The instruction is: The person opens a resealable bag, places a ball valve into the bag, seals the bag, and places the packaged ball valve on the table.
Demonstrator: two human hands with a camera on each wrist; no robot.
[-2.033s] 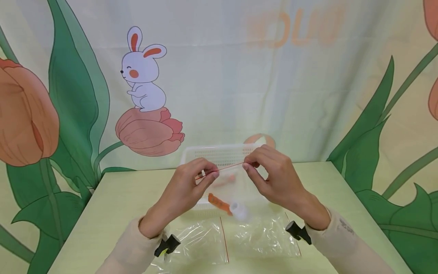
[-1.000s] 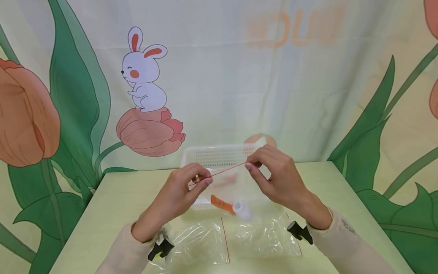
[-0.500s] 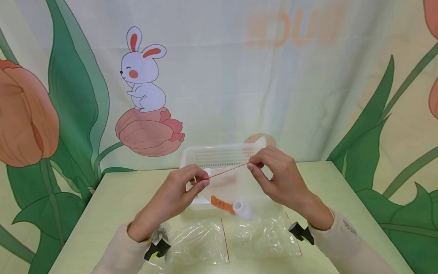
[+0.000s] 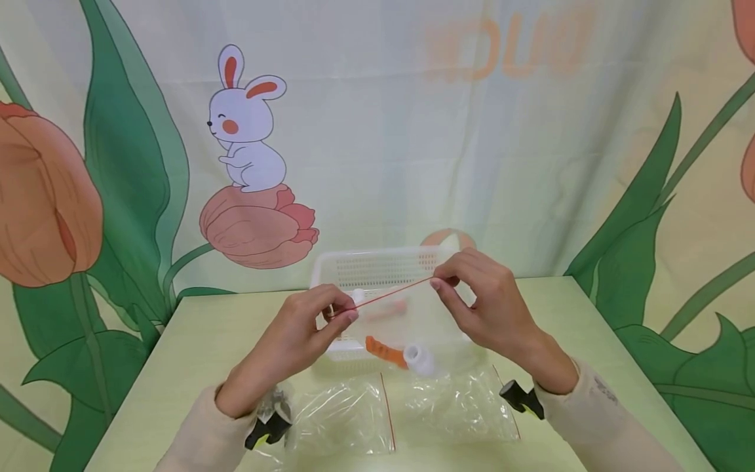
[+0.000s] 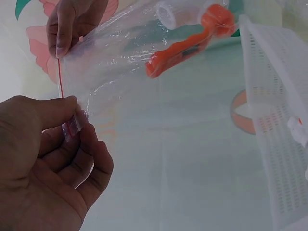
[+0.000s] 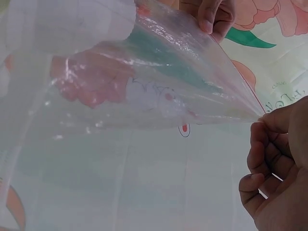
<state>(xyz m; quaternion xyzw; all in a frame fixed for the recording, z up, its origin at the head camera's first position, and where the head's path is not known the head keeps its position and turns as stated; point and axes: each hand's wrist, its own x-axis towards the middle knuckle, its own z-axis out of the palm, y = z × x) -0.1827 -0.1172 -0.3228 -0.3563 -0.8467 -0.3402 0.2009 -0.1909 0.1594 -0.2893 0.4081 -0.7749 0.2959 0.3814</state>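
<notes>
A clear zip bag (image 5: 110, 79) hangs between my two hands, its red zip strip (image 4: 394, 292) stretched in a slanting line. My left hand (image 4: 297, 334) pinches the strip between thumb and forefinger at the lower left end. My right hand (image 4: 492, 298) pinches the bag's upper right corner with thumb and forefinger. Inside the bag, low down, lie an orange-handled item (image 5: 180, 50) and a white hollow plastic cylinder (image 4: 419, 359). The bag's film is almost invisible in the head view, but shows wrinkled and shiny in the right wrist view.
Behind the held bag stands a white perforated plastic basket (image 4: 323, 267) with white and pinkish items in it. Two flat clear zip bags, a left one (image 4: 339, 419) and a right one (image 4: 457, 410), lie on the pale table (image 4: 206, 341) in front. A printed curtain (image 4: 377, 164) hangs behind.
My hands have drawn apart: the left has moved left and slightly down, the right a little to the right. More red strip shows between them, and the bag's contents have shifted slightly right.
</notes>
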